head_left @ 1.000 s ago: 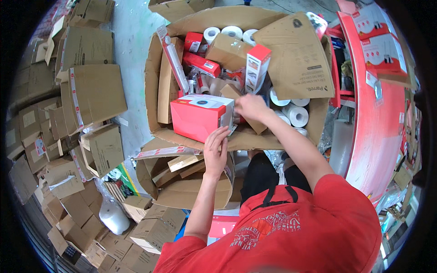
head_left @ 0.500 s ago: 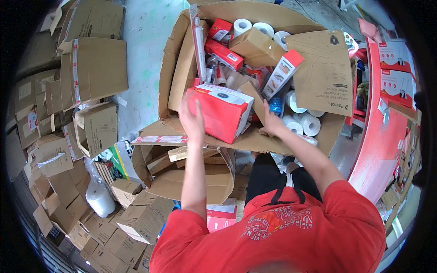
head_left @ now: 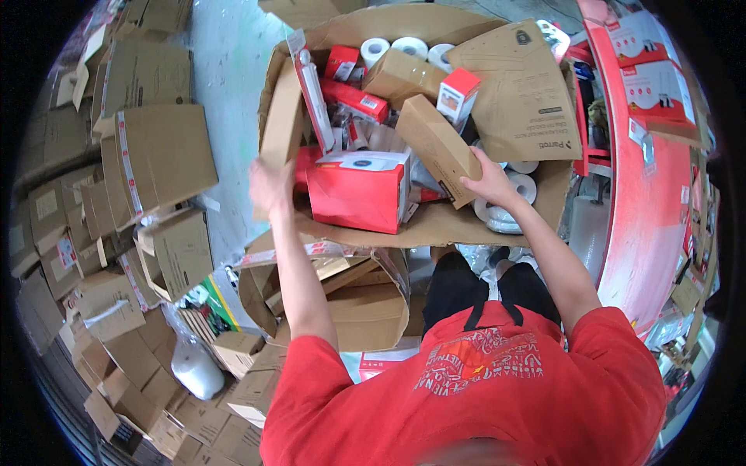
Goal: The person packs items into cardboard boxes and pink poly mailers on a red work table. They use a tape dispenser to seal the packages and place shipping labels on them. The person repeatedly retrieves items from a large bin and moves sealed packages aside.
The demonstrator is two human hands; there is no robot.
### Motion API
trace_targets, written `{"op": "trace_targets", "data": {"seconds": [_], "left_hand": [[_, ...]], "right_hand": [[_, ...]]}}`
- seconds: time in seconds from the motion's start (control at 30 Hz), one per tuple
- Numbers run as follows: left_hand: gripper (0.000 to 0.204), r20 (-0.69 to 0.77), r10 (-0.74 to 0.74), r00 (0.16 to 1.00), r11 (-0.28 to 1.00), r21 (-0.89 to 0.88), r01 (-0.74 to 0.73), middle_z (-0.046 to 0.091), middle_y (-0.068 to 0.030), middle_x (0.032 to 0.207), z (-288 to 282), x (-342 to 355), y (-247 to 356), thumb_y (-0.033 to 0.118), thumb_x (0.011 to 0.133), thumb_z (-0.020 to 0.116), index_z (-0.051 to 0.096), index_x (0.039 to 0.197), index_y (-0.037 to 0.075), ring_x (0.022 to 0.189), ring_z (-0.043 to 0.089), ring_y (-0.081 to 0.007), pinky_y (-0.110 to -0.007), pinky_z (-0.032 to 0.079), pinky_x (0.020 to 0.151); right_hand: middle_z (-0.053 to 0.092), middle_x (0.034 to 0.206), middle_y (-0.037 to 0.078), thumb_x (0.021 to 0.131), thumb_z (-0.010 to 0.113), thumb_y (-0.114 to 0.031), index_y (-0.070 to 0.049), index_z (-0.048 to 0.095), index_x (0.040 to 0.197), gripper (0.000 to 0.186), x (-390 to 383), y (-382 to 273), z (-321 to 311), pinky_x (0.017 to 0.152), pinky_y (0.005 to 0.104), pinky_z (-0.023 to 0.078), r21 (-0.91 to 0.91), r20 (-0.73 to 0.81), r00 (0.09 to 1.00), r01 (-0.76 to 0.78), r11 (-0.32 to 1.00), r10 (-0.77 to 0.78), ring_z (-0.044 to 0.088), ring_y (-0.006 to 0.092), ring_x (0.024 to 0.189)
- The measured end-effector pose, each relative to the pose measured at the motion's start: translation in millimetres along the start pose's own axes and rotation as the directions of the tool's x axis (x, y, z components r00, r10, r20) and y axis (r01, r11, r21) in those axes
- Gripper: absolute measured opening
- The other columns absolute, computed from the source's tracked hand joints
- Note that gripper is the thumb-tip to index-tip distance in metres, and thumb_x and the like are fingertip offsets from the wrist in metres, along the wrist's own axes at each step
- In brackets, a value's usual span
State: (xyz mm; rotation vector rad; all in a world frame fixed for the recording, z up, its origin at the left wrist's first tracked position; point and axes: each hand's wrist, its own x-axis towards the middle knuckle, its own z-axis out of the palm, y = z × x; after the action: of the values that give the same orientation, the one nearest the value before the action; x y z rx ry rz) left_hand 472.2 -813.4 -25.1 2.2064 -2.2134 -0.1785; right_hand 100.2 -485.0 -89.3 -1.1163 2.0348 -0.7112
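Left hand (head_left: 270, 185) spread, blurred; right hand (head_left: 489, 180) grips brown box (head_left: 437, 149) in packed carton (head_left: 435, 225) beside red box (head_left: 359, 193)

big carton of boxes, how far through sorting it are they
Done: little to show; flattened cartons lie piled at the left. In hand: the right hand grips a plain brown box inside the big carton; the left hand is at its left wall beside the red and white box. Left: red packs and white rolls fill it.

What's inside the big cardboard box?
The big cardboard box holds a red carton, brown boxes, smaller red packs and white tape rolls. What lies beneath them is covered.
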Motion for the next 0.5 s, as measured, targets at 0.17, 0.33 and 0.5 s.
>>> {"op": "trace_targets", "data": {"seconds": [0.17,0.33,0.5], "left_hand": [[0.071,0.019,-0.007,1.0,0.879,-0.476,0.015,0.072,-0.0224,0.133,-140.7,-137.4,23.9,0.032,0.091,0.088,0.057,0.146,-0.002,0.12,0.072,-0.0344,-0.048,0.057,0.104],[0.089,0.436,0.474,0.765,0.428,-0.873,0.233,0.029,-0.023,0.172,-136.6,-281.7,145.5,0.023,0.106,0.071,0.016,0.173,-0.003,0.163,0.028,-0.0348,-0.049,0.023,0.134],[0.112,0.413,0.821,0.394,0.56,-0.717,-0.415,0.018,-0.0231,0.181,-35.7,-217.0,165.4,0.05,0.096,0.08,0.014,0.177,0.011,0.169,0.013,-0.0447,-0.055,0.015,0.137]], "right_hand": [[0.052,0.163,0.023,0.086,0.093,-0.042,-0.002,0.044,0.164,0.101,-45.8,-99.4,-35.5,0.123,0.0445,0.046,0.247,-0.007,0.985,0.17,0.954,-0.173,0.052,0.0337,0.152],[0.054,0.162,0.018,0.074,0.103,-0.042,-0.003,0.038,0.166,0.119,-123.5,-146.0,-50.7,0.124,0.0445,0.044,0.616,0.099,0.982,0.066,0.785,-0.161,0.055,0.0281,0.148],[0.075,0.13,0.013,0.08,0.095,-0.021,0.0,0.06,0.143,0.076,-246.5,-40.8,-129.0,0.105,0.041,0.059,0.625,-0.207,0.841,-0.279,0.729,0.5,0.073,0.0242,0.118]]}}
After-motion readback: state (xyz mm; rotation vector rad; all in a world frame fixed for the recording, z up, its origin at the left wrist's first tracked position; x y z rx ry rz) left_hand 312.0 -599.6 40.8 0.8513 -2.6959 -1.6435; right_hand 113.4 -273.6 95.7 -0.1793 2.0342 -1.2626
